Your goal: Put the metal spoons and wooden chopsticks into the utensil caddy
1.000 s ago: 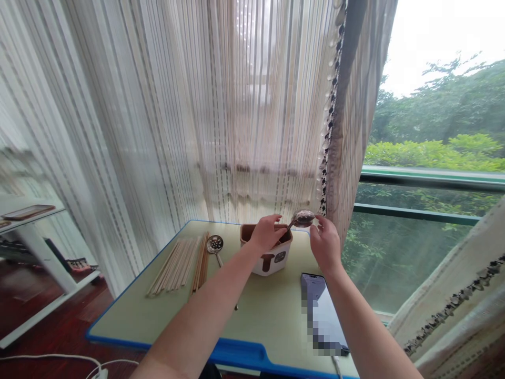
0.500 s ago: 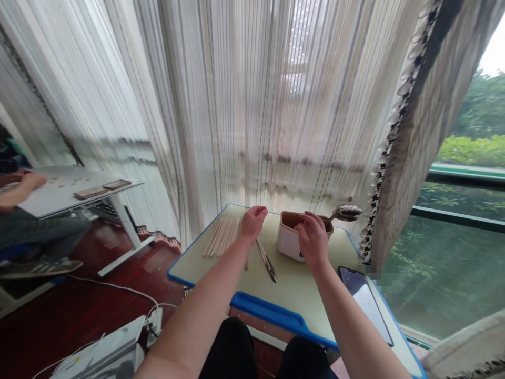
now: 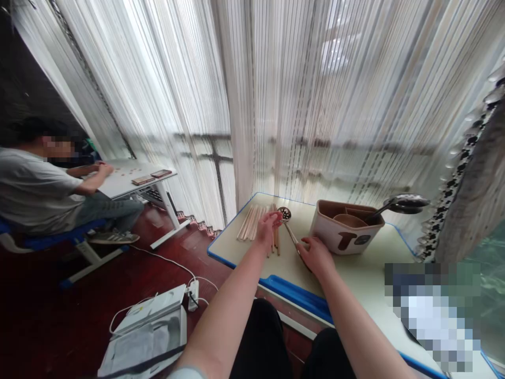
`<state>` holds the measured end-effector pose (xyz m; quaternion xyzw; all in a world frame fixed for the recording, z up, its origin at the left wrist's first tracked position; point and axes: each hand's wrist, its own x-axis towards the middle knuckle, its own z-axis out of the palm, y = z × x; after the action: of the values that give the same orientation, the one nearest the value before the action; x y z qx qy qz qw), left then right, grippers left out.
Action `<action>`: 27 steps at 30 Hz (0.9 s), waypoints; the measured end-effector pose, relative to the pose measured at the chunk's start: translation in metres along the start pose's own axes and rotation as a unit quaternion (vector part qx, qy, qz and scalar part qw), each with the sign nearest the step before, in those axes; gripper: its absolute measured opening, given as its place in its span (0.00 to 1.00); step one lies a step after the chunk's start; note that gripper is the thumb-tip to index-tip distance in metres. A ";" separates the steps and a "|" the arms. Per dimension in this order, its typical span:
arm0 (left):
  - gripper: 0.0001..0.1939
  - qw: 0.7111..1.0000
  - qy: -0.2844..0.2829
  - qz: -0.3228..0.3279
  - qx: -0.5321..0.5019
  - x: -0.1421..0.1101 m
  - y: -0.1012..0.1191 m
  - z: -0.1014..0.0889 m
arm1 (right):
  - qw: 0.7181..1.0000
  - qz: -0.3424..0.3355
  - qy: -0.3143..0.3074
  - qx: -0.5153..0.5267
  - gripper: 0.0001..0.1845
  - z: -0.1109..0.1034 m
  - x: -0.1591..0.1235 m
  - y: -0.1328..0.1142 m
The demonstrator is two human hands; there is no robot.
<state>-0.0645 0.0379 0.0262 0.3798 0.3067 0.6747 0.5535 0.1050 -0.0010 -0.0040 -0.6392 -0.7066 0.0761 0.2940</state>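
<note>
So the slotted spoon [image 3: 291, 232] is lying flat on the little cream table [image 3: 290, 276], holey end toward the curtain [image 3: 272, 95], handle angled back toward the blue front edge [image 3: 298, 299]. Right hand [image 3: 316, 255] is down over the lower handle, fingers bent; can't tell if it's really pinching or just resting there. Left hand [image 3: 270, 226] is right by the holey end, fingers loosely curled, and I can't tell if it's touching. Room-wise it's snug on the left: brown chopsticks [image 3: 275, 242] sit partly behind that hand, with pale chopsticks [image 3: 248, 223] beyond, near the table's left edge. There's a strip of tabletop between the handle and the blue edge, so more wiggle room that way. The box [image 3: 329, 238] stands just past the right hand, with a ladle [image 3: 406, 203] leaning out over its right rim. As for writing, the box front has a big brown T-like shape plus a small darker badge, too blurry to read. Pixelation covers the table's right end. Off left, another person [image 3: 35, 192] sits at a white table [image 3: 122, 184].
</note>
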 end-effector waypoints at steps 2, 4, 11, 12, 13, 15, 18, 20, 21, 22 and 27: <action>0.13 1.000 -0.010 -0.008 0.009 -0.003 -0.004 -0.007 | 0.999 -0.013 -0.012 -0.047 0.18 -0.002 -0.005 -0.002; 0.13 0.999 -0.024 -0.019 0.013 -0.006 -0.006 -0.011 | 0.996 -0.018 -0.015 -0.087 0.18 -0.004 -0.008 -0.007; 0.09 0.997 -0.024 -0.006 0.073 -0.014 -0.006 -0.016 | 0.987 -0.020 -0.009 -0.157 0.24 0.004 -0.008 -0.011; 0.08 0.996 -0.015 0.002 0.089 -0.015 -0.007 -0.017 | 0.987 -0.022 -0.007 -0.161 0.25 0.005 -0.007 -0.009; 0.07 0.995 -0.006 0.009 0.103 -0.015 -0.008 -0.018 | 0.986 -0.023 -0.008 -0.163 0.25 0.007 -0.006 -0.008; 0.05 0.993 0.004 0.019 0.119 -0.016 -0.010 -0.019 | 0.987 -0.022 -0.010 -0.161 0.24 0.008 -0.005 -0.005; 0.05 0.995 0.013 0.016 0.101 -0.016 -0.011 -0.021 | 0.993 -0.004 -0.014 -0.119 0.20 0.008 -0.001 -0.002; 0.06 0.997 0.016 0.010 0.074 -0.016 -0.011 -0.022 | 0.997 0.014 -0.020 -0.070 0.17 0.005 0.001 0.002; 0.06 0.998 0.018 0.009 0.059 -0.016 -0.010 -0.023 | 0.998 0.020 -0.023 -0.049 0.16 0.004 0.002 0.004; 0.07 0.999 0.019 0.009 0.044 -0.016 -0.009 -0.024 | 0.999 0.024 -0.023 -0.034 0.15 0.002 0.004 0.007; 0.06 1.000 0.021 0.017 0.010 -0.015 -0.006 -0.025 | 1.000 0.027 -0.009 0.003 0.12 -0.003 0.006 0.014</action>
<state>-0.0814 0.0248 0.0052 0.3758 0.3187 0.6888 0.5318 0.1187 0.0066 -0.0060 -0.6563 -0.6915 0.0918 0.2877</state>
